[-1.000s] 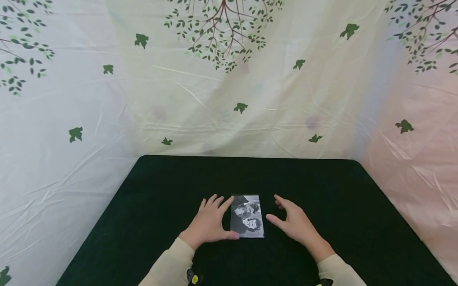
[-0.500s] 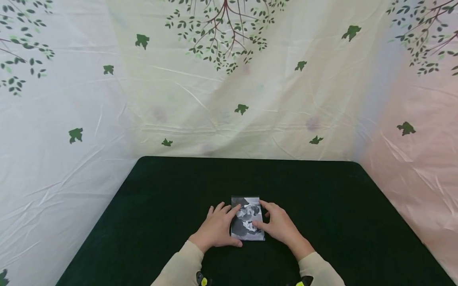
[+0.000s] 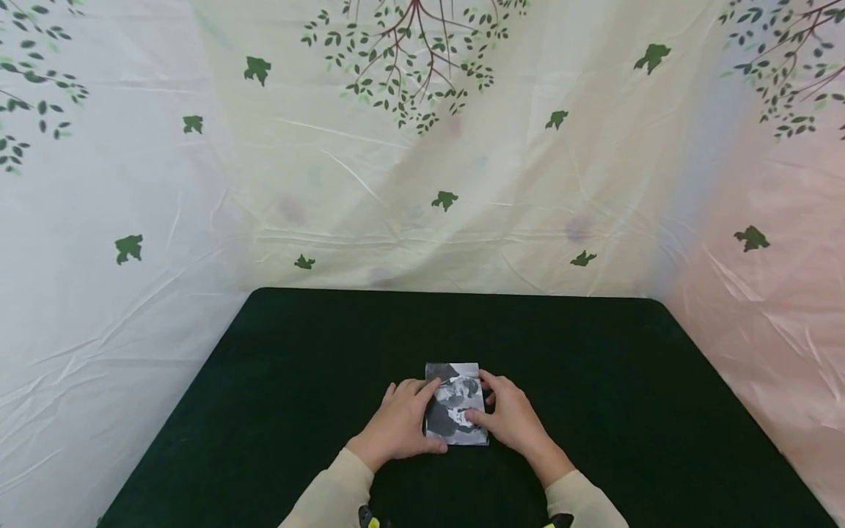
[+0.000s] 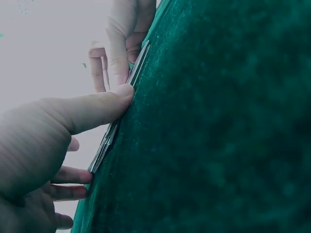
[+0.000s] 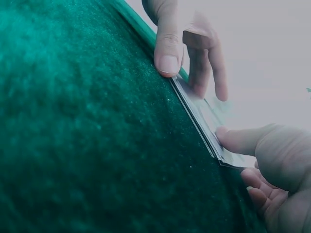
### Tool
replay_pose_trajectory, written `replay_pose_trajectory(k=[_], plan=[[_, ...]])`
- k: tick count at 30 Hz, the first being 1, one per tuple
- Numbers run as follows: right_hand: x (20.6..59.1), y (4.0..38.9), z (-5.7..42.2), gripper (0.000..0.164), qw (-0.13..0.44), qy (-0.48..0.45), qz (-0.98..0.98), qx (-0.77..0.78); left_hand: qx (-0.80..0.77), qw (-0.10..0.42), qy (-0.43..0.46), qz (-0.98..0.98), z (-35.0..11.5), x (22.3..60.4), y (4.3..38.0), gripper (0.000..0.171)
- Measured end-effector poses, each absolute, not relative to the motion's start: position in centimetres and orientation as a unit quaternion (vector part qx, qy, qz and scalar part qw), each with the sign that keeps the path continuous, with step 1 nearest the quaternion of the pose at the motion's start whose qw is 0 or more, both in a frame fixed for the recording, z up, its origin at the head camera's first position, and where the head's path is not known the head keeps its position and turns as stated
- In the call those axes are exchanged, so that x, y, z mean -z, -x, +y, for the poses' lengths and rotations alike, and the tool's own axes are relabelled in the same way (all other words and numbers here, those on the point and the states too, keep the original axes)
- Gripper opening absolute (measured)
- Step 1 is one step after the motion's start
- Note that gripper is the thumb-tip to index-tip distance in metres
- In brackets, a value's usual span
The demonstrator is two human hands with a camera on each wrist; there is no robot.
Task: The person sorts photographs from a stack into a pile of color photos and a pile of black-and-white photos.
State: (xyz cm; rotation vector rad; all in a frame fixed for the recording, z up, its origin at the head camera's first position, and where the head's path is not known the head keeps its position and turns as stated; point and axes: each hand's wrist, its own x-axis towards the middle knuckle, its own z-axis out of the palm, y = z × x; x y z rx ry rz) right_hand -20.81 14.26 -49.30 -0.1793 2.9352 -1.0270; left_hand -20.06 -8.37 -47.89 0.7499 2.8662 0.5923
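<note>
A thin stack of black-and-white photos [image 3: 455,400] lies on the dark green table, its layered edge showing in both wrist views. My left hand [image 3: 396,422] holds the stack's left side, thumb at the near edge and index fingertip on the top picture. On the opposite side, my right hand [image 3: 518,418] pinches the stack's right edge. Its thumb presses on the picture and its other fingers curl in at the side, as the right wrist view shows. There the top photo's corner [image 5: 240,161] spreads out past the layers under it, between thumb and fingers.
The green cloth tabletop [image 3: 330,330] stretches out around the hands, with rounded far corners. Behind it and at both sides hangs a pale curtain [image 3: 370,183] printed with branches and green birds. Dark wrist bands with yellow parts show at both sleeves.
My right hand has come in from the right and taken hold of the stack's right edge. My left hand has shifted slightly right, its fingers drawn closer together. The dark strip along the far edge is covered now.
</note>
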Motion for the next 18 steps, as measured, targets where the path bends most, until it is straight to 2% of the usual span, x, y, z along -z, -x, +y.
replay_pose_trajectory(k=[18], plan=[[49.43,20.83,14.39,0.073,0.024,0.046,0.94,0.337,-0.205,0.06,-0.234,0.949,-8.59,48.24,20.26,0.099]])
